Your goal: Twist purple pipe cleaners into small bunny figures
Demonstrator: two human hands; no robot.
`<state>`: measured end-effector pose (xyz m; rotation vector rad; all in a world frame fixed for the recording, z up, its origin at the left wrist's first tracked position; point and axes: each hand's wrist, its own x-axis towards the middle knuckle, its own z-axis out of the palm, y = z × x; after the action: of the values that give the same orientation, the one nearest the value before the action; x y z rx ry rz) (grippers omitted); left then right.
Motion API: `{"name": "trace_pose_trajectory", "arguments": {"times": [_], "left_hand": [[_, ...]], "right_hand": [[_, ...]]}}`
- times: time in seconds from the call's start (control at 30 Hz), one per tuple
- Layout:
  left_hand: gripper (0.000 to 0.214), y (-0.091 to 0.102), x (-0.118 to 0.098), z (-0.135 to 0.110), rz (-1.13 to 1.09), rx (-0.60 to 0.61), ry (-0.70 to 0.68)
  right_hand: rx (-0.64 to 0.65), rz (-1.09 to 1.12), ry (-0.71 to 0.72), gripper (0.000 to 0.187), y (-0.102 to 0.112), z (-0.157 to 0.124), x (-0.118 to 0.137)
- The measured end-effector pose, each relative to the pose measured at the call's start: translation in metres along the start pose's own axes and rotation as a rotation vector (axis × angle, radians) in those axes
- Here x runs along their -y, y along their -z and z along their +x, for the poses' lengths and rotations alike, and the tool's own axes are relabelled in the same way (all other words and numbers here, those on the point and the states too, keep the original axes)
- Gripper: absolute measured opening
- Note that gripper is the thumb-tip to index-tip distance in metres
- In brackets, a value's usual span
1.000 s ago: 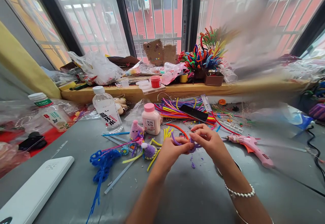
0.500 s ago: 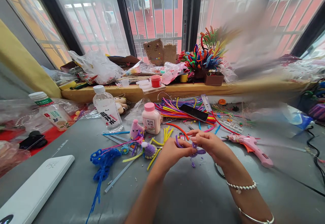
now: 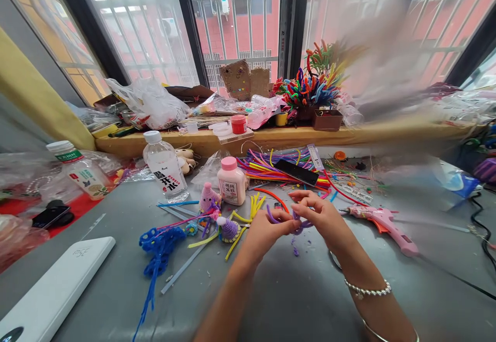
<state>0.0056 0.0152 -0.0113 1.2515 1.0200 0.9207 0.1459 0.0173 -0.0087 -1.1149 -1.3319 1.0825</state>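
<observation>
There are two hands (image 3: 273,231) (image 3: 315,215), three standing bottles (image 3: 87,177) (image 3: 167,174) (image 3: 231,183), one pink glue gun (image 3: 387,224), one white power bank (image 3: 54,290), one red jar (image 3: 238,124), one beaded bracelet (image 3: 370,291) and one pink figure (image 3: 210,200).

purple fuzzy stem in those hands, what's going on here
A person's left hand pinches a bent, looped purple fuzzy stem above a grey table. The right hand is close against it, though its grip is hard to make out. A pink glue gun lies to the right, and a blue fuzzy openwork piece to the left. Behind, a black phone rests on multicoloured stems.
</observation>
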Motion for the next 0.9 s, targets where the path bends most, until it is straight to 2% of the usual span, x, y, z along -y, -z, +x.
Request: {"name": "trace_pose_trajectory", "arguments": {"times": [0.17, 0.27, 0.47, 0.9], "left_hand": [[0.019, -0.0012, -0.0003, 0.0002, -0.219, -0.097, -0.031], [0.023, -0.0017, -0.0004, -0.0001, -0.306, -0.14, -0.06], [0.022, 0.0008, -0.0002, -0.0009, -0.334, -0.047, -0.039], [0.024, -0.0005, -0.0022, -0.0006, -0.23, -0.084, -0.073]], "right_hand": [[-0.06, 0.024, 0.04, 0.04, -0.0006, 0.002, -0.002], [-0.073, -0.002, 0.07, 0.032, -0.0005, 0.0018, -0.002], [-0.058, -0.056, 0.137, 0.019, 0.0005, -0.0008, 0.0018], [-0.086, -0.084, 0.146, 0.021, 0.0012, -0.0008, 0.0]]}}
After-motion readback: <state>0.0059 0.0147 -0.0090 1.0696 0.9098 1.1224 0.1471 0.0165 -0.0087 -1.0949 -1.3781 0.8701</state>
